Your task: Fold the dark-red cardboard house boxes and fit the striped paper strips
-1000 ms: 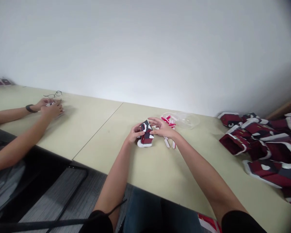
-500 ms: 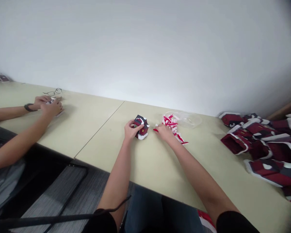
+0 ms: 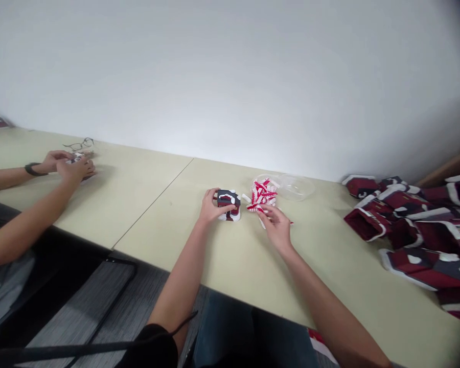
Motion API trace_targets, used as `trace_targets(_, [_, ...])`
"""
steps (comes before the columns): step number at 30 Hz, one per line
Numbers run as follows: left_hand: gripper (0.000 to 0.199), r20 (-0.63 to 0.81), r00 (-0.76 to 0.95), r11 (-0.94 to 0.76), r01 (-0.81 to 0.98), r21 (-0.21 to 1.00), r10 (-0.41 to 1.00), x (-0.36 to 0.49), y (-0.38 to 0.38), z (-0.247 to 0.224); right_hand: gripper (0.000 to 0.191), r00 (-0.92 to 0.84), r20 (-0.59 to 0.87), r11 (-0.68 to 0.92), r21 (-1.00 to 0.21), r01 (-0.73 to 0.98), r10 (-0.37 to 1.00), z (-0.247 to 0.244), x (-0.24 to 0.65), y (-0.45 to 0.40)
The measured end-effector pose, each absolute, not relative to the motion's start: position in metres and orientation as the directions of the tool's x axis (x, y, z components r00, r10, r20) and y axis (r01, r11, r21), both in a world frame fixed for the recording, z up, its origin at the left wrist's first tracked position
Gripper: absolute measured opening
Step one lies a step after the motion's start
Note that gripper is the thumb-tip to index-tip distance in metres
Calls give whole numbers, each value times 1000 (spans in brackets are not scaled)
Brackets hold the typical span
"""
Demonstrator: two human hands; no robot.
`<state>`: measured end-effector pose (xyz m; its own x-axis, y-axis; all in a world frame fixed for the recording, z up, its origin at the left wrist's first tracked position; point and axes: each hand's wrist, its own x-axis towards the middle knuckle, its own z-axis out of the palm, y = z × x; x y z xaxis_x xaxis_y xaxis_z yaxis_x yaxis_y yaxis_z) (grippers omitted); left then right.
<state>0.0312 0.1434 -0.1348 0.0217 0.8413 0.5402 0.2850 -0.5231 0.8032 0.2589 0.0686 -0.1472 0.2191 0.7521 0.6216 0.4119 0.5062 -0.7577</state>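
Note:
My left hand (image 3: 212, 205) is wrapped round a small dark red house model (image 3: 229, 198) with a dark grey roof and white snow-like patches, which rests on the table. To its right, my right hand (image 3: 276, 221) pinches a red-and-white striped piece (image 3: 254, 208) between thumb and fingers. Just beyond that hand lies a pile of similar red-and-white pieces (image 3: 266, 190), partly over a clear plastic container (image 3: 297, 187). A small white piece (image 3: 246, 198) sits between the house and the pile.
Many dark red house models (image 3: 402, 204) are heaped at the right. On the left, a co-worker's hands (image 3: 71, 166) hold a similar small model near a pair of glasses (image 3: 78, 144). A seam (image 3: 153, 203) crosses the pale table. A dark cable (image 3: 99, 348) hangs at the lower left.
My right hand has turned and drawn back slightly from the pile, with the striped piece now plainly in its fingers. The house in my left hand has turned more upright.

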Motion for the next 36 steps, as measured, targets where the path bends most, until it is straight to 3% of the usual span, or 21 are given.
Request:
trace_targets(2, [85,461,186,-488,147,860,868,24,144,-134,33,274,586,491,-800,344,763,-151,255,63])
trace_targets(4, [87,411,274,-445,75,892,870,20,144,-133,30,269,637,534,-761,368,723,-151,252,60])
trace_targets(9, [87,383,272,-425,114,898,883,25,141,-130,27,122,773,612,-578,539,623,-148,252,58])
trace_targets(17, [78,354,395,-407,58,912,848,43,123,-115,20,-20,844,675,-415,610,537,-138,236,65])
trace_targets(21, [69,383,398,-439,56,897,834,47,115,-108,19,-11,848,678,-415,607,530,-136,230,70])
trace_targets(36, [66,443,367,-510,104,854,818,53,111,-107,22,24,869,697,-413,586,495,-137,229,68])
